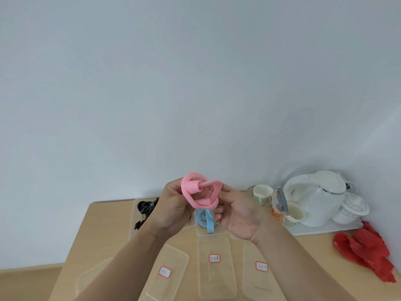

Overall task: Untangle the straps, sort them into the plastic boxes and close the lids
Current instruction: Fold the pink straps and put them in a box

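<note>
Both hands are up above the desk (104, 231) and clamped on the pink strap (195, 192). The left hand (171, 210) has its fingers curled round one side, and the right hand (238, 213) pinches the other. It's looped into a loose knot between them. Right below, a blue strap (206, 220) sits in the middle box (200, 232), and dark straps (145, 208) are in the left box (132, 222). The lids (214, 276) lie flat near the front edge, labels up. Off to the right are a white kettle (312, 198), paper cups (261, 194) and a red cloth (366, 248).
</note>
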A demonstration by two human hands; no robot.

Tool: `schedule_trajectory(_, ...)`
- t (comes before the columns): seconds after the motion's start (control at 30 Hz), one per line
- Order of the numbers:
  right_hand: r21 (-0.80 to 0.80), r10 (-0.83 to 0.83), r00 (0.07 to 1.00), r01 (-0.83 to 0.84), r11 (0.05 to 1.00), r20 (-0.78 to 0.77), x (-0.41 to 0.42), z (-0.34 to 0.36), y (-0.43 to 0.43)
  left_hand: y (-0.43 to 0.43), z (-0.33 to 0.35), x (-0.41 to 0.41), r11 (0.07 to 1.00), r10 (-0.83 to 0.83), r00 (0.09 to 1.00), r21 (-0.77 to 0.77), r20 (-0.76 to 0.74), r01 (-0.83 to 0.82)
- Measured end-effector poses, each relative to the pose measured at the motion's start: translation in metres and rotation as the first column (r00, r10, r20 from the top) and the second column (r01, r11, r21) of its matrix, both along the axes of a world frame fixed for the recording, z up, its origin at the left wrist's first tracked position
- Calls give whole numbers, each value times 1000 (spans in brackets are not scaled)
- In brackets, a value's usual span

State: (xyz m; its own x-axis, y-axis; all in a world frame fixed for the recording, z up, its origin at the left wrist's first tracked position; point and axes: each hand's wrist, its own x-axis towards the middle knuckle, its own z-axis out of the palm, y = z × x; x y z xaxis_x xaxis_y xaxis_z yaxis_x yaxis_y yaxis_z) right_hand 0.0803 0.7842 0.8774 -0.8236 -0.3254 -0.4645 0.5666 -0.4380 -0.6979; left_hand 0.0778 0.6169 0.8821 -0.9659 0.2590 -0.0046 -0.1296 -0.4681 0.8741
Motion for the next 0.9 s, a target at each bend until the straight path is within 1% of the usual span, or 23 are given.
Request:
schedule_trajectory(0.07, 199, -81, 990, 104, 974, -119, 2, -3, -2, -3, -2, -3, 999, 16, 1000, -47, 17, -15)
schedule_trajectory(0.13, 411, -111, 939, 247, 877, -326, 4, 0, 0, -8, -6, -8, 989, 29, 999, -149, 26, -25)
schedule_trajectory(0.17, 478, -72, 889, 310, 822, -452, 6, 4, 1, -9, -7, -9, 978, 25, 1000, -207, 17, -21)
schedule_trajectory(0.2, 524, 10, 822, 353, 775, -570, 8, 8, 2, -10, -8, -9, 965, 5, 1000, -262, -2, -5)
schedule_trajectory(0.23, 578, 128, 750, 376, 724, -649, 9, 11, 2, -9, -7, -8, 948, -24, 999, -319, -23, 15)
schedule_trajectory(0.27, 636, 251, 684, 392, 665, -685, 8, 13, 1, -8, -7, -6, 927, -57, 998, -372, -41, 38)
schedule_trajectory(0.3, 669, 337, 630, 415, 616, -700, 7, 14, -1, -6, -6, -5, 909, -91, 995, -412, -51, 62)
schedule_trajectory(0.33, 680, 376, 596, 438, 588, -709, 6, 14, -2, -5, -6, -4, 898, -123, 991, -431, -44, 92)
schedule_trajectory(0.4, 685, 381, 590, 463, 562, -712, 3, 12, 1, -8, -5, -3, 899, -200, 979, -391, 31, 196)
schedule_trajectory(0.47, 710, 390, 606, 484, 510, -693, 1, 8, 7, -13, -3, -2, 907, -300, 943, -264, 142, 328)
schedule_trajectory(0.5, 733, 409, 614, 490, 473, -674, 1, 6, 8, -14, -2, -1, 908, -332, 925, -205, 184, 366)
schedule_trajectory(0.53, 754, 430, 623, 486, 442, -653, 2, 4, 7, -13, -2, 0, 914, -327, 921, -177, 211, 365)
schedule_trajectory(0.57, 768, 445, 628, 481, 423, -638, 4, 2, 5, -11, -2, 0, 923, -287, 933, -197, 218, 330)
schedule_trajectory(0.63, 764, 433, 631, 496, 413, -644, 5, -1, 0, -2, -3, 3, 923, -170, 967, -311, 190, 224)
schedule_trajectory(0.7, 752, 378, 656, 508, 420, -654, 4, -1, -1, 7, -6, 4, 915, -104, 983, -373, 151, 155)
schedule_trajectory(0.77, 738, 322, 676, 517, 434, -663, 4, -2, 0, 13, -4, 6, 916, -72, 989, -384, 132, 118)
schedule_trajectory(0.9, 720, 220, 723, 509, 472, -655, 3, -1, 3, 18, -7, 4, 915, -77, 993, -389, 90, 106)
